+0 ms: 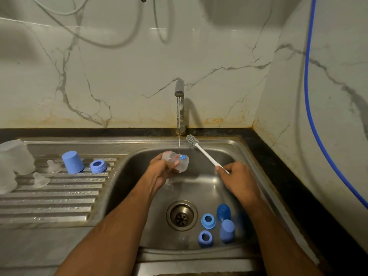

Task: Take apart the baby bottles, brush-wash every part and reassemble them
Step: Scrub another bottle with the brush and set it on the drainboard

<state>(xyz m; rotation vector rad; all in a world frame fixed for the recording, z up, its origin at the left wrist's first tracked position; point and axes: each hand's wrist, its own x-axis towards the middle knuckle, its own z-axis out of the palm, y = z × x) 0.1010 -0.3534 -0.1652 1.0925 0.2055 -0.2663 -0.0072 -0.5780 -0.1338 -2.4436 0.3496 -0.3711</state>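
Bottle: clear bottle body (180, 163), blue print, lying sideways mid-frame, gripped by left hand (161, 169) under the tap stream.
Brush: white-handled brush (205, 152), grey bristles up, handle pinched by right hand (237, 179).

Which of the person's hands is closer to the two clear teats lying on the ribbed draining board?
Left. The left hand, holding a clear bottle under the tap, is nearer the clear teats; the right hand, gripping the white brush, is farther.

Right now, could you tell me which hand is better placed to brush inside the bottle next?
The right hand: it already grips the brush by its handle, bristles up beside the stream. The left hand holds the clear bottle under the tap and should just steady it.
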